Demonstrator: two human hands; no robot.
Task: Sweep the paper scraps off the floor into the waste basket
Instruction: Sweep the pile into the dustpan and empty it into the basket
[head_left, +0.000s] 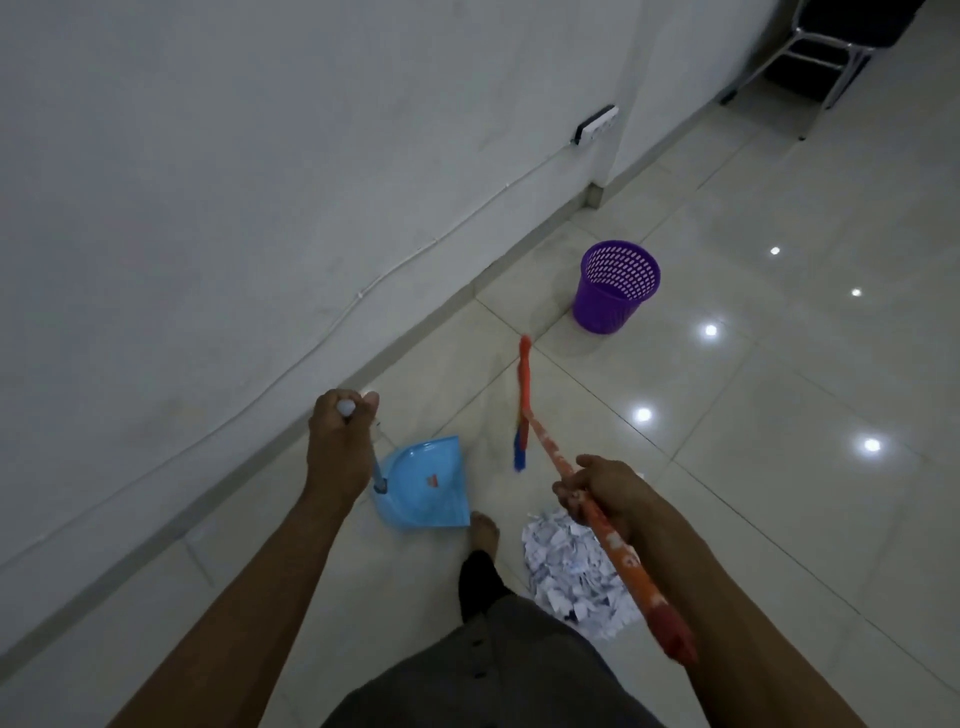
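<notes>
A heap of white paper scraps (566, 571) lies on the tiled floor just right of my bare foot (484, 527). My right hand (597, 493) grips the orange broom handle (623, 561); its red and blue broom head (523, 410) reaches out ahead of the heap, toward the basket. My left hand (340, 441) holds the top of the dustpan's long handle. The light blue dustpan (423, 486) rests on the floor left of the scraps. The purple mesh waste basket (615, 288) stands upright farther ahead, near the wall.
A white wall (260, 182) with a cable and a socket strip (596, 123) runs along the left. A metal-legged chair (831, 47) stands at the far top right. Glossy tiles with light reflections stretch out to the right.
</notes>
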